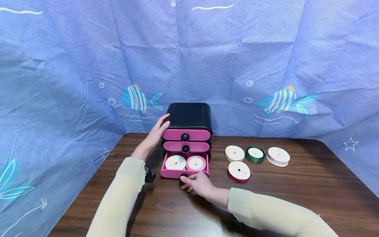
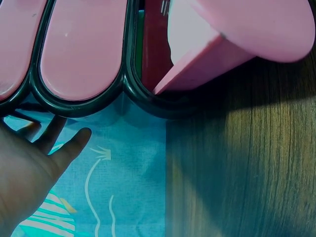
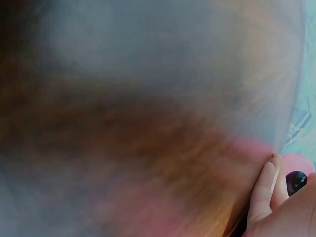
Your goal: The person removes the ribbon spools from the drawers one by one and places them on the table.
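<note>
Ribbon spools (image 1: 171,164) are lying in the open bottom drawer (image 1: 170,173) of the cabinet (image 1: 189,114), toward the back edge of the worktop (image 1: 278,194). You're pinching the drawer's knob (image 1: 183,175) with your right hand (image 1: 201,185) and bracing the cabinet with your outspread left hand (image 1: 154,136); you're seemingly working the drawer, the next move calling for level sliding.

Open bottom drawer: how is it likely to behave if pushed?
The bottom drawer looks like smooth, stiff plastic, so it would probably slide rather than flex. Its white spool and pink spool lie flat, so they may shift but seem unlikely to roll. The cabinet might budge too, though the left hand at its side could steady it.
</note>
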`<state>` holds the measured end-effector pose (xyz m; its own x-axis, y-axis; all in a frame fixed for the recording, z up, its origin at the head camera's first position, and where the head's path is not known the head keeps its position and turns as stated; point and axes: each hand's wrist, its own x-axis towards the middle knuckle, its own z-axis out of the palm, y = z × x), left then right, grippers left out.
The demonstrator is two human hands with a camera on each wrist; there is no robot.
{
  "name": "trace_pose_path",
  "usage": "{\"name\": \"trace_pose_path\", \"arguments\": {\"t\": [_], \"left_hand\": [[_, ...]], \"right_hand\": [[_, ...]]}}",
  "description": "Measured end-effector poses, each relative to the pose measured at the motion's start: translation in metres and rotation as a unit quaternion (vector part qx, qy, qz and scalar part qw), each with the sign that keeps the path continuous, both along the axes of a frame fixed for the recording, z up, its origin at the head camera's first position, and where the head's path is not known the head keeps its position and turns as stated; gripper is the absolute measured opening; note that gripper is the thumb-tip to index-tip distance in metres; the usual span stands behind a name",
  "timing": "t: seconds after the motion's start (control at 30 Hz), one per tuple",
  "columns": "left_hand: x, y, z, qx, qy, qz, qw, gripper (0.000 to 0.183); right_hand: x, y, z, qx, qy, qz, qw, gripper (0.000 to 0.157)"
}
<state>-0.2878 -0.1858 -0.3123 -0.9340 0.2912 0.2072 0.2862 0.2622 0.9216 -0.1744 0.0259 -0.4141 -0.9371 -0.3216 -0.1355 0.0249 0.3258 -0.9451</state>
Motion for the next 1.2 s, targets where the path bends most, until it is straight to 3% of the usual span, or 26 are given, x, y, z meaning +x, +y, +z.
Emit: {"name": "trace_pose_path", "arguments": {"t": [0.2,0.7,1.2], "left_hand": [[0.000,0.001,0.002,0.000,-0.006,-0.002,1.0000,0.058],[-0.001,-0.001,0.000,0.000,-0.005,-0.004,1.0000,0.058],[0.000,0.000,0.000,0.005,-0.013,-0.003,0.9999,0.058]], "right_hand": [[-0.002,0.002,-0.001,0.001,0.007,0.003,1.000,0.037],[0.017,0.003,0.000,0.012,-0.002,0.020,1.000,0.035],[0.021,0.002,0.000,0.040,-0.006,0.029,0.999,0.040]]}}
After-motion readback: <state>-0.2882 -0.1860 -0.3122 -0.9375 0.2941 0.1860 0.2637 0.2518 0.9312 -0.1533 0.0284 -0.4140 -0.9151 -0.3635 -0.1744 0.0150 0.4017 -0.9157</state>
